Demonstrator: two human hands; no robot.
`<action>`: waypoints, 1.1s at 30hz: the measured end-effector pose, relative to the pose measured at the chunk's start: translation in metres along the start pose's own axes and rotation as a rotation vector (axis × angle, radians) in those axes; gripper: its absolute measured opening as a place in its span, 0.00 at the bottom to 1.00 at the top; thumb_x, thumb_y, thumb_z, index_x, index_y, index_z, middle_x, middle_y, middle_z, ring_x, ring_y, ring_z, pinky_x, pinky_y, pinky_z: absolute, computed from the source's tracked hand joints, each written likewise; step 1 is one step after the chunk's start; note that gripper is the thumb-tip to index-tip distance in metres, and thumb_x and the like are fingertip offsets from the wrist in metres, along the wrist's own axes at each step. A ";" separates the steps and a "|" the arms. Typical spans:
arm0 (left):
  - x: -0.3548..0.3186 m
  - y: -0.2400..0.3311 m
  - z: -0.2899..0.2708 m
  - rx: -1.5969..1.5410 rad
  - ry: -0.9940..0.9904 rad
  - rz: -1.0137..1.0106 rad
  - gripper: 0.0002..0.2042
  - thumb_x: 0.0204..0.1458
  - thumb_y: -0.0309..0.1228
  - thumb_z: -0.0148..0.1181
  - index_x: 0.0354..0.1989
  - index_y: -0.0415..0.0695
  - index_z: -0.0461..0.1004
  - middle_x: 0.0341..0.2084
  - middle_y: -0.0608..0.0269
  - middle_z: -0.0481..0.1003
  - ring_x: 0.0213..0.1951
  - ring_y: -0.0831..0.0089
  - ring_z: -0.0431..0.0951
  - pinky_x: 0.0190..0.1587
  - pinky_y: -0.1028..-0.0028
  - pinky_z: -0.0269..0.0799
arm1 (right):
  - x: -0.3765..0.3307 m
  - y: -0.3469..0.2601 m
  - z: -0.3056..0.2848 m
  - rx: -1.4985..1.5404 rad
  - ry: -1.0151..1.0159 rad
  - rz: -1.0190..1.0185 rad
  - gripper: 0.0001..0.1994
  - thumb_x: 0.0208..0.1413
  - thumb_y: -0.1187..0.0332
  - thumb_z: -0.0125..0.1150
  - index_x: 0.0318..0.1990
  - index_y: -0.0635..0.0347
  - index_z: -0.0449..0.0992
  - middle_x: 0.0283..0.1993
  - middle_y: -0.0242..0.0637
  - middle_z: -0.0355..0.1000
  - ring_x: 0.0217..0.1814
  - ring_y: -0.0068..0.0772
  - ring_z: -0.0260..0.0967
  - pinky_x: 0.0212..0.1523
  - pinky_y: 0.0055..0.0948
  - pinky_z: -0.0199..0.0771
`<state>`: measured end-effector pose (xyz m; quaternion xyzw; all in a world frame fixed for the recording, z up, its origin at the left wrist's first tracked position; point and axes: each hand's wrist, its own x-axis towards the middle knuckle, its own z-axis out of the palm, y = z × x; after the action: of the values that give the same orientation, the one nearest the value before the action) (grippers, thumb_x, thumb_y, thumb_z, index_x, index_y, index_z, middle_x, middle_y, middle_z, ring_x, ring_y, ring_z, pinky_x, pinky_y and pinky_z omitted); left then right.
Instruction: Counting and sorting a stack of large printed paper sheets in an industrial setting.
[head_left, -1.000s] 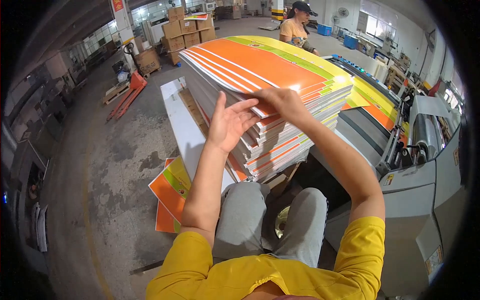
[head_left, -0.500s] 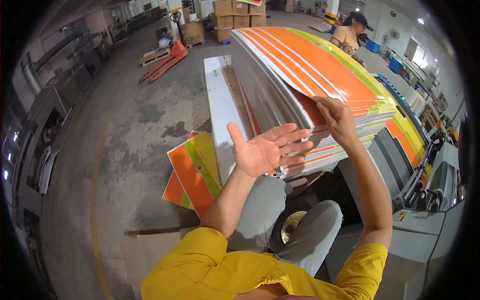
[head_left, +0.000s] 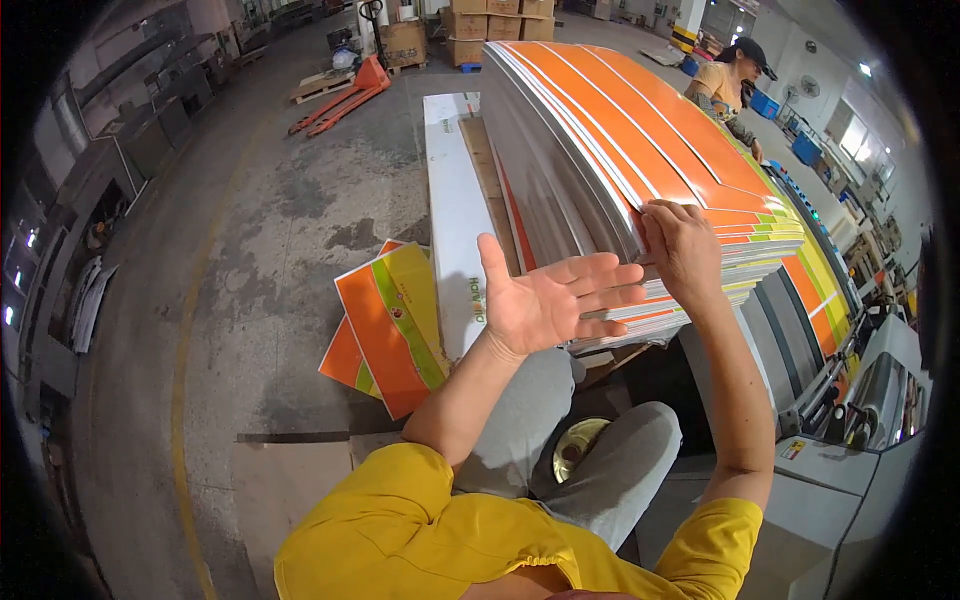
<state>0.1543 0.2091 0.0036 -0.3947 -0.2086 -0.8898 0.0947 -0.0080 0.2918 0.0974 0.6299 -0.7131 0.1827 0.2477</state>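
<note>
A tall stack of printed sheets [head_left: 640,120], orange with white stripes and yellow-green edges, rises in front of me. My right hand [head_left: 686,252] is at its near corner, fingers bent and pinching the edge of a top sheet. The fingertips are partly hidden behind the hand. My left hand [head_left: 545,302] is held palm up beside the stack's lower near side, fingers spread and nothing in it. On the floor to the left lie a few loose printed sheets [head_left: 400,325] in orange, green and yellow.
A long white board [head_left: 455,210] lies left of the stack. A grey machine with rollers [head_left: 885,375] stands at the right. Beyond are a red pallet jack [head_left: 345,100], cardboard boxes [head_left: 468,25] and another person [head_left: 722,85] in a dark cap.
The lifted corner of the top sheet has come down onto the stack, with my right hand still at it. My left hand stays open. The whole view has shifted slightly.
</note>
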 end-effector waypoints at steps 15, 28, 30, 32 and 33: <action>-0.001 0.001 0.000 0.007 -0.114 0.018 0.57 0.34 0.76 0.30 0.62 0.34 0.44 0.63 0.41 0.41 0.65 0.49 0.39 0.62 0.50 0.39 | -0.001 -0.003 0.005 -0.017 0.018 0.044 0.06 0.45 0.67 0.53 0.31 0.55 0.71 0.38 0.33 0.71 0.42 0.42 0.66 0.41 0.36 0.66; -0.002 -0.005 -0.002 -0.038 -0.069 0.113 0.44 0.44 0.69 0.32 0.52 0.38 0.62 0.60 0.42 0.50 0.64 0.50 0.43 0.61 0.50 0.44 | 0.001 -0.010 -0.002 -0.048 -0.051 0.082 0.09 0.52 0.67 0.52 0.38 0.60 0.75 0.41 0.38 0.72 0.43 0.42 0.66 0.42 0.34 0.67; -0.003 -0.006 -0.002 -0.073 -0.030 0.145 0.40 0.46 0.68 0.35 0.48 0.40 0.66 0.59 0.42 0.52 0.64 0.49 0.43 0.61 0.50 0.44 | 0.000 -0.009 -0.001 -0.035 -0.040 0.080 0.09 0.52 0.67 0.52 0.38 0.60 0.75 0.41 0.37 0.72 0.43 0.42 0.66 0.42 0.34 0.67; -0.004 -0.005 -0.001 -0.030 0.051 0.186 0.28 0.50 0.62 0.38 0.34 0.46 0.68 0.57 0.46 0.58 0.64 0.51 0.45 0.61 0.50 0.46 | -0.001 -0.008 0.000 -0.022 -0.030 0.081 0.09 0.52 0.67 0.52 0.38 0.60 0.74 0.41 0.37 0.72 0.43 0.42 0.66 0.42 0.34 0.67; -0.003 -0.005 0.000 -0.036 0.053 0.183 0.28 0.50 0.62 0.38 0.34 0.46 0.68 0.57 0.46 0.58 0.64 0.51 0.45 0.61 0.50 0.46 | -0.001 -0.008 0.001 -0.030 -0.020 0.056 0.09 0.52 0.67 0.52 0.38 0.60 0.74 0.41 0.37 0.72 0.43 0.42 0.66 0.42 0.34 0.67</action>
<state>0.1545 0.2140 -0.0002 -0.3902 -0.1533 -0.8911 0.1738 -0.0004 0.2911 0.0961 0.6075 -0.7356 0.1726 0.2449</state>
